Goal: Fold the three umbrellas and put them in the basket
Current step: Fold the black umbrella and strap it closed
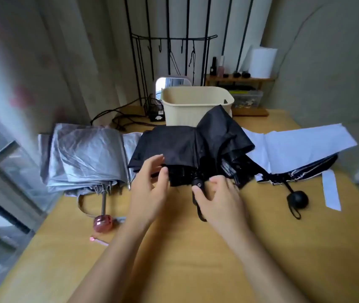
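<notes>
A black umbrella [187, 145] lies collapsed but loose in the middle of the table, its canopy bunched up. My right hand [215, 195] is closed around its black handle. My left hand [150, 186] hovers with fingers spread at the canopy's near edge, touching the fabric lightly. A silver umbrella [82, 156] with a pink handle rests on the left. On the right lies a white umbrella [294, 149] with a dark lining and a round black handle. The cream basket [196, 106] stands behind the black umbrella, with nothing visible in it.
The table [185, 248] has a yellow-brown top. A small pink item [97, 240] lies near the left front. Cables, a mirror and a black wire rack stand behind the basket. A wooden shelf [239, 79] with bottles is at the back right. A window runs along the left.
</notes>
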